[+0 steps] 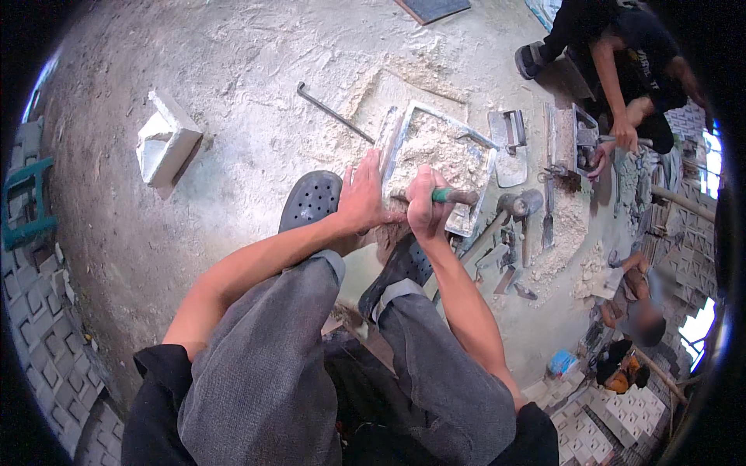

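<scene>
A rectangular metal mould [490, 172] lies on the floor before me, heaped with crumbly, cream-coloured damp mix [443, 140]. At its near left corner, my left hand [361, 194] rests flat with the fingers stretched out together. My right hand [422, 203] is wrapped round a hand tool [451, 196] with a green and brown handle, over the mould's near edge. The tool's working end is hidden, so its kind does not show. A bent metal rod [334, 111] lies on the floor beyond my left hand.
Right of the mould lie a mallet [522, 203], a handled metal float [510, 147] and several small tools. A co-worker [633, 70] crouches at the far right over another mould [584, 140]. A white angular block [167, 141] stands at left. Patterned tiles [629, 415] lie lower right.
</scene>
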`<state>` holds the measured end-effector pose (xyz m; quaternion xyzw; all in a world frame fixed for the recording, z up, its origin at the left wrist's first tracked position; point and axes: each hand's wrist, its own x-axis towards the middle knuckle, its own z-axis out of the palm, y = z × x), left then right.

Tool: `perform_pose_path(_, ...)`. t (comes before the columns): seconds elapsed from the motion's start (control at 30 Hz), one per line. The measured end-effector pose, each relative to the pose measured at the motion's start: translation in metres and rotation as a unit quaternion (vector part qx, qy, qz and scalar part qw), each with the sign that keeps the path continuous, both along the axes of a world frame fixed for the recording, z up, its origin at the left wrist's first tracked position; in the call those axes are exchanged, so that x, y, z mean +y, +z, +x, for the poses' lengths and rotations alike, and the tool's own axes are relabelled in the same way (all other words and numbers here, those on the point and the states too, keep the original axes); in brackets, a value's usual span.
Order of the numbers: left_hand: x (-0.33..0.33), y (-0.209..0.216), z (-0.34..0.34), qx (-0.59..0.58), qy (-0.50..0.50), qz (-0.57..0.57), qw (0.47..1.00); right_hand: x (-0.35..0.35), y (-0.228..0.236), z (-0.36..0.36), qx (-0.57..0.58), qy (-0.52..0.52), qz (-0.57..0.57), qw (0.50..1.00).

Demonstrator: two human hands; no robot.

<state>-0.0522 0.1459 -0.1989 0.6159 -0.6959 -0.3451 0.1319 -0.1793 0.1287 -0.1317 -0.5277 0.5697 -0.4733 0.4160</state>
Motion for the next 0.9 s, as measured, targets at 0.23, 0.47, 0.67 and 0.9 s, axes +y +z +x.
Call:
perform_pose_path(0.23, 0.007, 0.002, 0.007, 0.004, 0.005, 0.024, 1.0, 0.004, 0.019, 0.001, 0.019, 0.007, -0.029, 0.999)
perform_pose_path(0.47, 0.007, -0.003, 0.007, 0.014, 0.002, 0.023, 1.0, 0.005, 0.025, 0.001, 0.041, 0.01, -0.012, 0.999)
perform_pose_path(0.67, -0.006, -0.002, -0.002, 0.0, -0.006, 0.015, 1.0, 0.017, 0.022, -0.004, 0.05, -0.011, -0.043, 0.998)
perform_pose_path(0.9, -0.03, 0.02, 0.004, -0.006, -0.028, 0.079, 0.996, -0.007, 0.049, -0.026, -0.162, -0.093, -0.001, 0.982)
